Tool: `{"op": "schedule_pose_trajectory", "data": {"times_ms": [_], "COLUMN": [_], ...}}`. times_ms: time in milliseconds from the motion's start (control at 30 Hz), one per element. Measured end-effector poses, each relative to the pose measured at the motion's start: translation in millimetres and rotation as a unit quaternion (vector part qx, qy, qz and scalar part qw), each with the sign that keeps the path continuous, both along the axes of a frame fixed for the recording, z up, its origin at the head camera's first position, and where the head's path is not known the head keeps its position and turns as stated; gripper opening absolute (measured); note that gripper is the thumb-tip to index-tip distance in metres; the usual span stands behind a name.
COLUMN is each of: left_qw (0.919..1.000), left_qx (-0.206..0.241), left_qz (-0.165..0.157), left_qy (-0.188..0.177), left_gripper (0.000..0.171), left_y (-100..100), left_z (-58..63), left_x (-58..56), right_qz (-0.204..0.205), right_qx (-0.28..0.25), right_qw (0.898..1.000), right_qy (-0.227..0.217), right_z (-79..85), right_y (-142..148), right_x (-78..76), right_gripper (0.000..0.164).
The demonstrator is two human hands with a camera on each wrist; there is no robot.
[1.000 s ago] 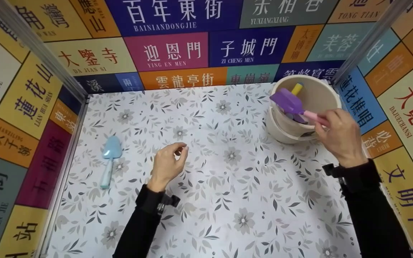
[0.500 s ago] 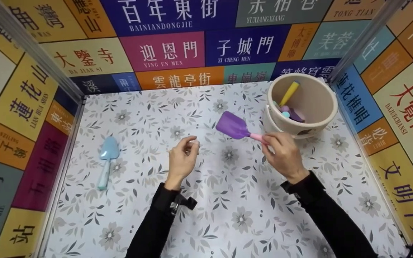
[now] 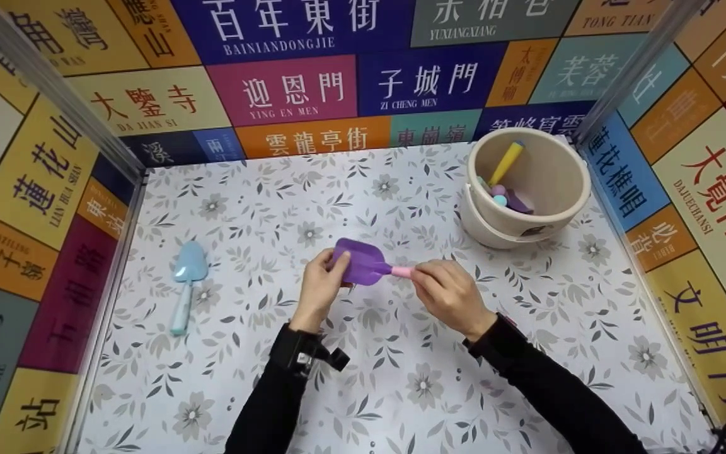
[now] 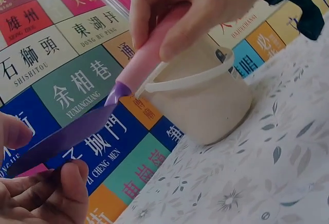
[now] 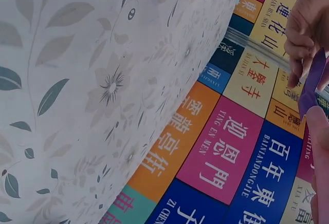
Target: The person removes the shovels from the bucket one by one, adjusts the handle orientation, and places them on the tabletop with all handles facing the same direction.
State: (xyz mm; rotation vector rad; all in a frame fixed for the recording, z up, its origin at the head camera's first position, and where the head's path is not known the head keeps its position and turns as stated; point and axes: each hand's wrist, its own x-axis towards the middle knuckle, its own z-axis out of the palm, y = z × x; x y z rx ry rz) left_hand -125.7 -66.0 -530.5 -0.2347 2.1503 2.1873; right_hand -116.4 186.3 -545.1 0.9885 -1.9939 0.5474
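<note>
A small toy shovel [image 3: 368, 263] with a purple blade and a pink handle is held level above the table. My right hand [image 3: 454, 296] grips its handle, fingers and thumb wrapped round the pink part. At the blade's far edge, my left hand [image 3: 320, 284] pinches it, thumb on top and fingers beneath. In the left wrist view the purple blade [image 4: 69, 131] runs between the left thumb and fingers. The right wrist view catches the pink handle [image 5: 320, 147] at its right edge. A light-blue toy trowel [image 3: 190, 261] lies flat at the left.
A cream bucket [image 3: 568, 170] stands at the back right. Inside are a yellow stick-like piece [image 3: 507, 162] and several small purple and turquoise pieces. Panels printed with characters [image 3: 287, 88] wall the flowered tabletop [image 3: 426, 384] at the back and both sides.
My right hand has brought the shovel out from over the bucket, leftward to the middle. My left hand has moved right and taken hold of the blade. The blue trowel stays put.
</note>
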Motion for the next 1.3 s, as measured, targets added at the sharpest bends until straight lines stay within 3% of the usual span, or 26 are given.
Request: {"op": "schedule_pose_trajectory", "data": {"times_ms": [167,367,467,633,733,800,867,900,967,1067,1167,1233,1300], "left_qw": [0.9997,0.9996,0.9995,0.9992,0.9978,0.9948,0.9884,0.9839,0.9740,0.9588,0.9492,0.9449,0.9406], "left_qx": [0.019,-0.006,-0.017,-0.027,-0.050,-0.077,-0.113,-0.130,-0.159,-0.194,-0.208,-0.212,-0.214], "left_qz": [0.016,0.026,0.026,0.023,0.019,0.015,0.012,0.010,0.004,-0.007,-0.023,-0.037,-0.050], "left_qy": [-0.003,0.003,0.006,0.020,0.039,0.065,0.101,0.122,0.161,0.207,0.235,0.247,0.259], "left_gripper": [0.023,0.018,0.018,0.018,0.019,0.019,0.018,0.017,0.016,0.015,0.014,0.013,0.012], "left_y": [0,-2,-3,-8,-14,-20,-27,-30,-36,-42,-43,-43,-42], "left_z": [-1.6,-3.0,-2.3,2.9,9.1,14.7,20.9,24.0,29.0,32.9,33.4,32.7,31.7], "left_x": [0.5,0.0,-0.1,-2.7,-6.3,-8.7,-10.7,-11.2,-12.2,-13.1,-13.2,-12.6,-11.8], "right_qz": [0.009,0.014,0.010,0.007,0.015,0.027,0.039,0.047,0.061,0.071,0.086,0.099,0.117], "right_qx": [0.006,0.009,0.007,-0.003,-0.014,-0.026,-0.035,-0.040,-0.043,-0.037,-0.030,-0.032,-0.038], "right_qw": [1.000,0.999,1.000,0.999,0.994,0.984,0.965,0.950,0.908,0.834,0.775,0.746,0.723], "right_qy": [0.008,0.029,0.016,-0.046,-0.109,-0.172,-0.256,-0.307,-0.412,-0.546,-0.625,-0.658,-0.680], "right_z": [-2.3,-2.9,-2.5,2.1,10.0,17.8,26.0,30.0,35.1,34.3,25.5,18.4,12.5], "right_y": [-7,-11,-12,-16,-15,-11,-6,-3,4,12,12,10,7], "right_x": [1.8,1.5,2.7,4.8,6.0,6.4,5.7,4.8,2.0,-3.0,-6.1,-7.0,-7.3], "right_gripper": [0.018,0.016,0.017,0.006,0.029,0.039,0.043,0.044,0.043,0.043,0.044,0.045,0.044]}}
